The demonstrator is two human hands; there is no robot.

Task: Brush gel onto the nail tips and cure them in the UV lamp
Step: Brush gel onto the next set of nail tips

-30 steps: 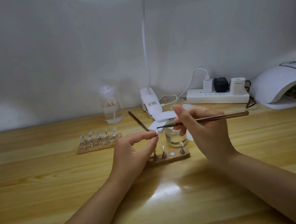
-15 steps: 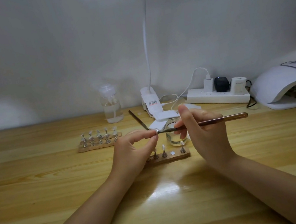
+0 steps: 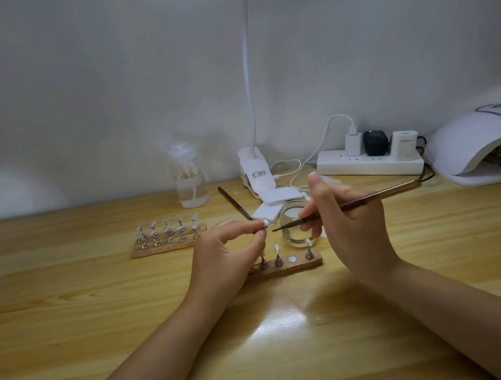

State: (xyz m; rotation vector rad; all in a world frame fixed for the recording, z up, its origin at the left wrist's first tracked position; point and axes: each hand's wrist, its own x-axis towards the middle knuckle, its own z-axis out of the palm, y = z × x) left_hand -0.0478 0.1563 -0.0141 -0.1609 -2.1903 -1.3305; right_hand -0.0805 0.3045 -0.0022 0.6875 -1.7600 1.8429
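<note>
Left hand: my left hand (image 3: 229, 252) pinches a small clear nail tip (image 3: 266, 222) between thumb and forefinger, lifted off the desk (image 3: 100, 328).
Right hand: my right hand (image 3: 350, 226) grips the brush (image 3: 343, 207) like a pen, forefinger pointing up, handle running out to the right.
Brush tip: the dark bristles point left at the nail tip, just short of it; I cannot tell if they touch.
Near stand: a wooden stand (image 3: 287, 267) lies just beyond and between my hands, a few tips upright on metal pegs, one peg spot bare.
Jar: a small glass jar (image 3: 294, 228) of clear liquid sits behind that stand, partly hidden by my right fingers.
Far stand: a second stand (image 3: 168, 235) with two rows of tips lies beyond my left hand.
UV lamp: the white UV lamp (image 3: 485, 146) sits far out past my right hand, display lit, something inside I cannot make out.
Other things: a pump bottle (image 3: 188, 180), a clip lamp base (image 3: 255, 169), white pads (image 3: 279, 196) and a power strip (image 3: 370, 164) line the back of the desk; a second brush (image 3: 235, 203) leans just beyond my left fingers.
</note>
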